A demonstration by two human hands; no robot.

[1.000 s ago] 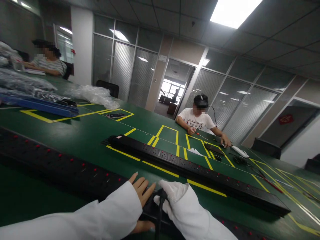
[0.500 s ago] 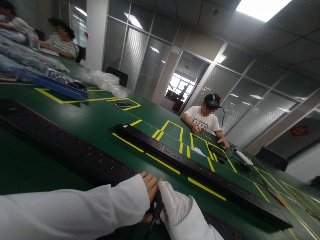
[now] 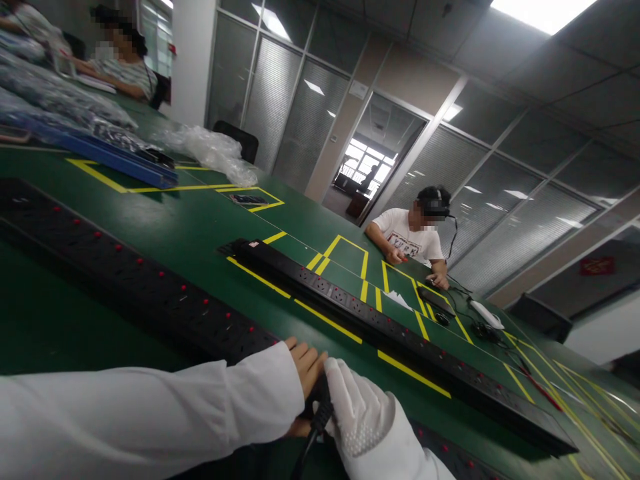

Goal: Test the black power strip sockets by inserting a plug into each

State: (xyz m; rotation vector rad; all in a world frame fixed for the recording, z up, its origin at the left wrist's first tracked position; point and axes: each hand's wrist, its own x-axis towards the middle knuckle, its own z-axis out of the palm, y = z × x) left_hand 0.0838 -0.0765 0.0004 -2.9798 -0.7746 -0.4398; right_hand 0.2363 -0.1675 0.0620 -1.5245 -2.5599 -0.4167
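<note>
Compared with the earlier frames, both hands have drawn together over the near power strip (image 3: 150, 293); the left fingers, formerly spread flat, are now curled; the view has swung left and tilted.

Left hand (image 3: 305, 373): bare, in a white sleeve, curled against a black plug (image 3: 320, 410) at the near edge of the strip; whether it truly clamps the plug cannot be told. Right hand (image 3: 357, 410): in a white dotted glove, closed about the same plug from the right; a black cable (image 3: 305, 453) drops from it toward the near edge. Judgement: the closer grip suggests the plug is being seated in, or pulled from, a socket.

Count: two long black power strips on the green table (image 3: 200, 233), the second strip (image 3: 390, 333) lying farther off along yellow tape; one blue tray (image 3: 120, 170) and one clear plastic bag (image 3: 210, 150) at far left; two other people seated, one at far left (image 3: 125, 67), one at the far side (image 3: 413, 237).
</note>
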